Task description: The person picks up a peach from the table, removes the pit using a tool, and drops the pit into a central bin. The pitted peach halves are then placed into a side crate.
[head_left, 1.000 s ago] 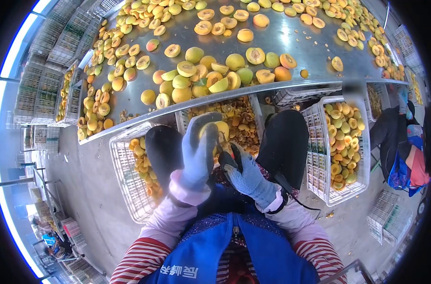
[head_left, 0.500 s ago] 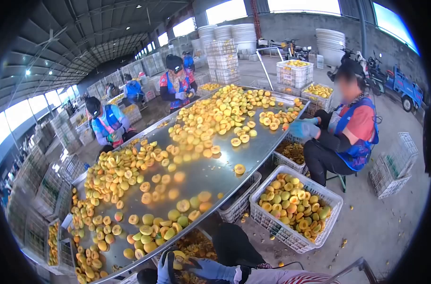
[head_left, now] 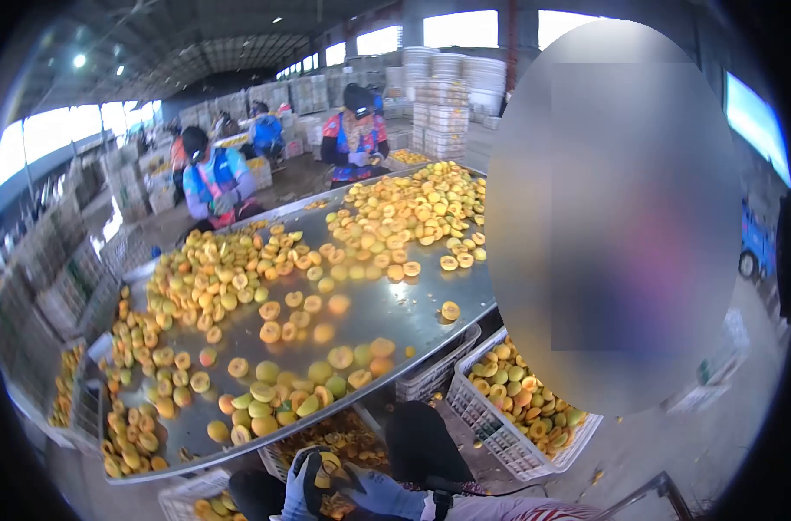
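My left hand [head_left: 301,484], in a blue-grey glove with dark fingers, is closed around a yellow peach [head_left: 328,467] at the bottom of the view. From the right, my right hand [head_left: 382,491], gloved the same way, presses up against that peach. Its fingers are curled, and whatever they hold is hidden. Below both hands a crate of peach scraps [head_left: 347,438] shows under the table edge. Just beyond lie whole and cut peaches [head_left: 282,395] along the near rim of the metal table [head_left: 369,317].
A white crate of peaches [head_left: 521,391] stands on the floor to the right, another crate [head_left: 206,499] at lower left. Heaps of halved peaches [head_left: 213,269] cover the table's far side. Two co-workers [head_left: 213,178] sit across it. A large blurred patch hides the right.
The view has shifted, so the table sits lower and the far co-workers farther right. A blurred patch now covers the right-hand co-worker's area. My hands stay together at the peach.
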Tool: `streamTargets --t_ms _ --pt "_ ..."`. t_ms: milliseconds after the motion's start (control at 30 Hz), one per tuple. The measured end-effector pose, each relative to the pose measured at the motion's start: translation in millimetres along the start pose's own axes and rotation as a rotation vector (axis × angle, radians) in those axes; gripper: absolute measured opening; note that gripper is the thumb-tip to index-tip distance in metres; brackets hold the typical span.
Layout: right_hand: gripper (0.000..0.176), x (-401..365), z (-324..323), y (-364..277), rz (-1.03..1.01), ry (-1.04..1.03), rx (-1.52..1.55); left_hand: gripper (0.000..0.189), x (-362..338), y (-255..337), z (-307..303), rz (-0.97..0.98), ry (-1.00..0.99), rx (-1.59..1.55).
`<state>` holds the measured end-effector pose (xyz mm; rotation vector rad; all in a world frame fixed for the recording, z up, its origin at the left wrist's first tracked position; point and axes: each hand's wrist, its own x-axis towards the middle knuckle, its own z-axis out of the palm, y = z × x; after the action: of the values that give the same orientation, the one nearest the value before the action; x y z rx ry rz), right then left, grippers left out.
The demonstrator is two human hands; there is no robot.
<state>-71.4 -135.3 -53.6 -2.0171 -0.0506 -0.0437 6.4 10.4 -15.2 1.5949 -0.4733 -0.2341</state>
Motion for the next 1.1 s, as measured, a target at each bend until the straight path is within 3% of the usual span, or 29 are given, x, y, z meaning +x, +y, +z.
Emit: streamTargets --t_ms 67,100,233,367,533,600,633,667,700,733,800,900,1000,1100 --pt "0.048 13 8 2 0.019 -0.020 -0.048 0.021 2 6 -3 -0.423 0.180 -0.580" --pt "0.047 19 8 -4 0.009 -0.011 -0.068 0.022 3 -41 -7 -0.368 0.258 -0.620" --pt "0.052 40 36 14 0.201 -0.109 -0.190 0.019 7 -84 -21 -0.356 0.389 -0.732" --pt "0.055 54 74 40 0.159 -0.054 -0.096 0.021 13 -85 -55 -0.383 0.461 -0.797" --pt "0.050 89 102 8 0.088 -0.083 -0.158 0.024 9 -111 -96 -0.428 0.546 -0.892" --pt "0.053 99 103 -9 0.041 -0.112 -0.343 0.030 6 -93 -113 -0.119 0.379 -0.310" --pt "0.056 102 94 -21 0.144 -0.249 -0.410 0.034 2 -94 -115 -0.086 0.342 -0.163" --pt "0.059 91 91 -10 0.046 -0.223 -0.522 0.035 0 -90 -111 -0.185 0.338 -0.423" --pt "0.047 92 87 -20 -0.087 -0.085 -0.471 0.036 -2 -85 -107 -0.285 0.369 -0.709" --pt "0.044 102 79 -39 -0.056 -0.157 -0.386 0.037 -4 -80 -103 -0.386 0.431 -0.969" --pt "0.051 89 68 -30 0.052 -0.186 -0.288 0.035 2 -51 -98 -0.368 0.364 -0.922" --pt "0.034 84 51 -47 -0.040 -0.191 -0.169 0.036 -6 -35 -77 -0.362 0.418 -0.799" --pt "0.033 63 35 -56 -0.222 -0.094 -0.294 0.031 -12 -21 -53 -0.323 0.441 -0.764" --pt "0.033 48 18 -52 -0.191 -0.112 -0.251 0.029 -17 -8 -30 -0.297 0.435 -0.628"
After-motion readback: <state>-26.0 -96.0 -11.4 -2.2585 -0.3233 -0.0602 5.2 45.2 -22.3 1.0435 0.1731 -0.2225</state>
